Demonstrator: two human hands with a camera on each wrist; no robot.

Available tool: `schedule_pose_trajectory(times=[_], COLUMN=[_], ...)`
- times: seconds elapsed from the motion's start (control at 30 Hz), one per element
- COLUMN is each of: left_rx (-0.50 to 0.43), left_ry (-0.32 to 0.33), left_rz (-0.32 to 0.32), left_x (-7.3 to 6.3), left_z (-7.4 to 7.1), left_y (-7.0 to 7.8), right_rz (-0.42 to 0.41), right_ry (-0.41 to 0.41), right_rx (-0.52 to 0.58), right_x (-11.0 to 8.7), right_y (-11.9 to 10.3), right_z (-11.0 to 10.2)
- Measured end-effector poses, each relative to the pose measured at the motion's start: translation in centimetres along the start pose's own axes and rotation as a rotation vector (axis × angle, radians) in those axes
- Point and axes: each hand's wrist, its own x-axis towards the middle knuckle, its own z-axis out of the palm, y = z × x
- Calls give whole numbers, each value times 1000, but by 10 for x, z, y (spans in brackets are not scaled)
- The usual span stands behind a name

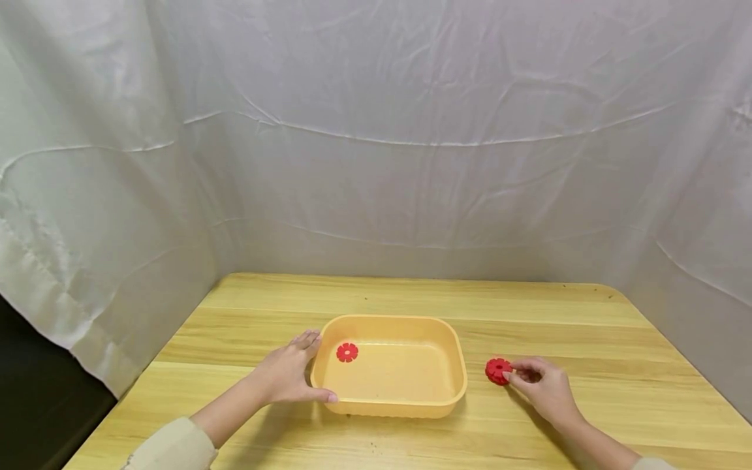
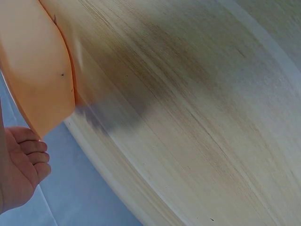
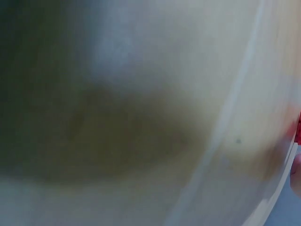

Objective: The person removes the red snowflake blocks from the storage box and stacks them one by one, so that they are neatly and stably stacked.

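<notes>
A yellow plastic basin (image 1: 405, 408) sits on the table, with one red notched snowflake disc (image 1: 347, 352) lying flat inside near its left end. My left hand (image 1: 288, 371) holds the basin's left end, thumb at the front corner and fingers at the back-left rim. In the left wrist view, the fingers of that left hand (image 2: 29, 160) curl by the basin's edge (image 2: 44, 75). To the basin's right, my right hand (image 1: 548, 390) pinches a small stack of red snowflake discs (image 1: 497, 370) between thumb and fingers. Only a sliver of red discs (image 3: 298, 132) shows in the right wrist view.
The light wood table (image 1: 282, 300) ends at a back edge against a pale hanging cloth (image 1: 411, 196). Cloth also closes off the left and right sides. A dark area (image 1: 41, 391) lies at the lower left, beyond the table's edge.
</notes>
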Motion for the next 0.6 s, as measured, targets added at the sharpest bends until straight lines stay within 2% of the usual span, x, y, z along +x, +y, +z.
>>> schedule_pose_trajectory(times=[0.13, 0.37, 0.6], left_rx=[-2, -2, -2], left_ry=[-3, -7, -6], left_rz=[-5, -3, -3], left_x=[0, 1, 0], left_z=[0, 1, -1], left_y=[0, 0, 1], right_rz=[20, -30, -48], right_ry=[-26, -4, -9], right_rx=[-21, -61, -69], right_x=[0, -2, -3], right_y=[1, 5, 5], right_z=[-1, 0, 1])
